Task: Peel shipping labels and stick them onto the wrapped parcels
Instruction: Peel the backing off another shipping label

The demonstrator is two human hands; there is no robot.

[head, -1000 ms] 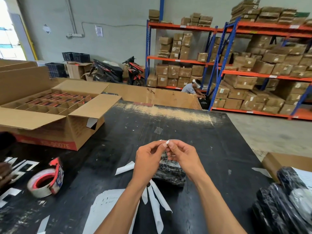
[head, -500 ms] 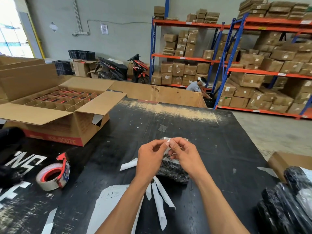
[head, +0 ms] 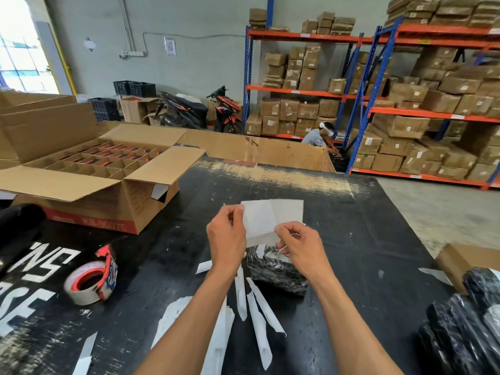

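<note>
The left hand (head: pixel 226 240) and the right hand (head: pixel 297 247) are raised side by side over the black counter (head: pixel 365 239), each pinching the white shipping label (head: pixel 266 221). The left hand's fingers close on the label's left edge near its upper corner; the right hand's fingers grip its lower right part, where a layer appears to be separating, though which sheet is sticker and which is backing I cannot tell. The label hangs in the air, just above the black wrapped parcel (head: pixel 276 269), which lies on the counter under the right hand. White backing strips (head: pixel 257 307) lie scattered at 6 o'clock from the parcel, between the forearms. A tape roll (head: pixel 90 278) rests at 9 o'clock from the parcel, well apart. An open cardboard box (head: pixel 89 174) with dividers sits at 10 o'clock. More black parcels (head: pixel 468 323) are heaped at the counter's edge at 4 o'clock.
</note>
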